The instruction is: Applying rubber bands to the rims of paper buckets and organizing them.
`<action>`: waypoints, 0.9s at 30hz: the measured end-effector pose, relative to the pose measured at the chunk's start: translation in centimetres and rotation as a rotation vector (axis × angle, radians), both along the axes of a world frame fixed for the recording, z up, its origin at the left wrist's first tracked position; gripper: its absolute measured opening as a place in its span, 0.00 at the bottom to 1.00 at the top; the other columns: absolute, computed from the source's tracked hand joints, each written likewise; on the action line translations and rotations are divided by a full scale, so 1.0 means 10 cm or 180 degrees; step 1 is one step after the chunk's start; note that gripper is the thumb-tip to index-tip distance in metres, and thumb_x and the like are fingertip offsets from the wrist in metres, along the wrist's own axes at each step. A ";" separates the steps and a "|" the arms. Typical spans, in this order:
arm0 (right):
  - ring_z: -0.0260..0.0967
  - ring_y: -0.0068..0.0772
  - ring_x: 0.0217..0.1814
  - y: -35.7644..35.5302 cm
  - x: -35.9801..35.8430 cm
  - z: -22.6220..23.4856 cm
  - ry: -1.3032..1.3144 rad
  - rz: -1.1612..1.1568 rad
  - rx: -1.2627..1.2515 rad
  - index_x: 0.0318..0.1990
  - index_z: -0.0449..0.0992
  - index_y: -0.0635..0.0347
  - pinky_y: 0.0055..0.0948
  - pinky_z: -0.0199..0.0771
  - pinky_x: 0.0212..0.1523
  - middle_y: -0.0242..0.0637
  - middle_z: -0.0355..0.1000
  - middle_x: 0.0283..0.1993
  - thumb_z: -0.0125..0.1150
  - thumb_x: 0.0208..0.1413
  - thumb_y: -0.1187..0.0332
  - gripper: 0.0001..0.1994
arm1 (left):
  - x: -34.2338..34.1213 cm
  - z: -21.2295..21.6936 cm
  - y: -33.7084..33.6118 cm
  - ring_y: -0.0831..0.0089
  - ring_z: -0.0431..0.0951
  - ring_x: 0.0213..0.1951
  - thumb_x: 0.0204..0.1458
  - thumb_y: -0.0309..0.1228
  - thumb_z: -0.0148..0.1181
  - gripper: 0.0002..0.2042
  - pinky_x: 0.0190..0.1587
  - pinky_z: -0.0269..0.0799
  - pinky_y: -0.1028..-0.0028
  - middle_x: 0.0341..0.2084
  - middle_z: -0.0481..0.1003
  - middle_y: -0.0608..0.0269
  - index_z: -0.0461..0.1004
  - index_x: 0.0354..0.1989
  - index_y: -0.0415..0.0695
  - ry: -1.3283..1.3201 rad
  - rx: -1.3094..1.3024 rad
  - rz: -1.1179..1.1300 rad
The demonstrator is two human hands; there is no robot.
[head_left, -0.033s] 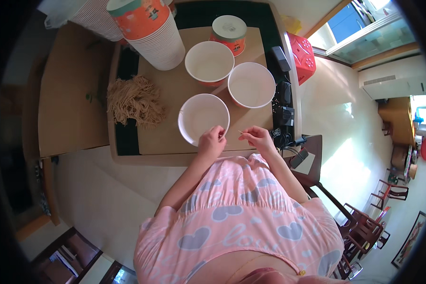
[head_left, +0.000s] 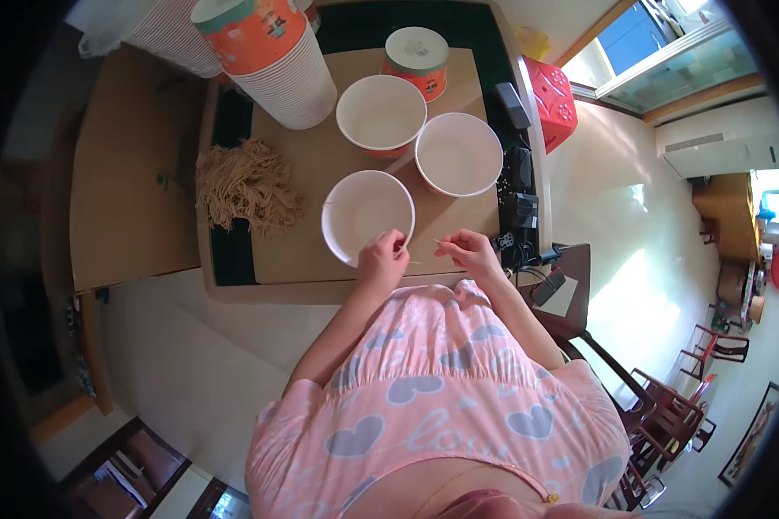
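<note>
A white-lined paper bucket (head_left: 365,214) stands upright nearest me, a small pale strand end showing at its left rim. My left hand (head_left: 381,259) is closed in a pinch at the bucket's lower right rim, with a bit of pale string (head_left: 402,252) at its fingertips. Just right of it, my right hand (head_left: 471,253) pinches a thin, light piece, seemingly a string end; its tip points toward the left hand. Whether both bits belong to one string I cannot tell. Left of the bucket lies a heap of tan strings (head_left: 244,186).
Two more open paper buckets (head_left: 381,112) (head_left: 459,156) stand behind, with an upside-down orange one (head_left: 416,62) farther back. A tall nested stack (head_left: 286,91) leans at the far left. Black adapters and cables (head_left: 521,212) line the table's right edge, beyond which is a red stool (head_left: 552,108).
The near bucket and my left hand have shifted very slightly left. A short strand end shows between the hands now. My right hand keeps its pinch.
</note>
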State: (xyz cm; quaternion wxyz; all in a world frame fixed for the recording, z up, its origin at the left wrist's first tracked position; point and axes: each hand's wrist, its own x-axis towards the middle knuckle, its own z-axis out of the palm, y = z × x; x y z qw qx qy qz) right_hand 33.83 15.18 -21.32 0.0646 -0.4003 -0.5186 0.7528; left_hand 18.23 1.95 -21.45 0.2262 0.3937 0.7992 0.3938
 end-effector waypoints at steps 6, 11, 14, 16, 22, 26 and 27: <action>0.59 0.13 0.25 -0.18 -0.44 0.12 0.0219 0.0509 0.0901 0.31 0.72 0.63 0.18 0.61 0.25 0.24 0.66 0.23 0.59 0.55 0.66 0.09 | -0.20 0.33 -0.10 0.63 0.78 0.27 0.46 0.22 0.57 0.07 0.30 0.72 0.69 0.26 0.76 0.54 0.74 0.34 0.38 -0.0501 0.0094 0.0116; 0.64 0.20 0.27 -0.24 -0.65 0.15 0.0289 0.0456 0.0854 0.31 0.71 0.64 0.23 0.66 0.28 0.31 0.68 0.25 0.58 0.51 0.67 0.08 | -0.23 0.33 -0.14 0.64 0.79 0.28 0.47 0.21 0.57 0.10 0.32 0.73 0.70 0.27 0.77 0.53 0.75 0.39 0.38 -0.0621 0.0169 0.0086; 0.66 0.24 0.29 -0.23 -0.67 0.17 0.0220 0.0547 0.0942 0.30 0.71 0.65 0.26 0.69 0.31 0.35 0.69 0.27 0.57 0.48 0.68 0.08 | -0.23 0.34 -0.16 0.63 0.79 0.30 0.47 0.21 0.57 0.10 0.33 0.73 0.70 0.29 0.77 0.52 0.75 0.39 0.37 -0.0536 0.0263 0.0131; 0.68 0.26 0.31 -0.22 -0.68 0.21 0.0151 0.0596 0.0929 0.30 0.71 0.65 0.28 0.70 0.33 0.36 0.70 0.28 0.56 0.47 0.69 0.08 | -0.23 0.35 -0.16 0.63 0.79 0.31 0.48 0.20 0.57 0.10 0.34 0.73 0.70 0.30 0.77 0.51 0.75 0.40 0.37 -0.0655 0.0262 0.0148; 0.69 0.27 0.33 -0.21 -0.69 0.22 0.0021 0.0703 0.1231 0.30 0.71 0.65 0.28 0.71 0.34 0.37 0.70 0.29 0.57 0.47 0.69 0.08 | -0.21 0.39 -0.15 0.62 0.79 0.32 0.48 0.20 0.57 0.10 0.35 0.73 0.70 0.30 0.77 0.51 0.75 0.40 0.37 -0.0617 0.0287 0.0085; 0.70 0.28 0.32 -0.20 -0.68 0.18 0.0090 0.0632 0.1315 0.31 0.72 0.66 0.28 0.71 0.34 0.39 0.71 0.29 0.57 0.46 0.69 0.08 | -0.18 0.45 -0.11 0.63 0.79 0.32 0.48 0.20 0.57 0.10 0.34 0.73 0.70 0.30 0.77 0.51 0.74 0.40 0.37 -0.0663 0.0307 0.0038; 0.70 0.28 0.32 -0.19 -0.67 0.18 0.0082 0.0641 0.1277 0.31 0.73 0.66 0.28 0.71 0.34 0.39 0.71 0.29 0.57 0.46 0.69 0.08 | -0.17 0.46 -0.10 0.63 0.79 0.31 0.48 0.21 0.57 0.10 0.34 0.73 0.70 0.30 0.77 0.52 0.74 0.40 0.37 -0.0681 0.0285 0.0015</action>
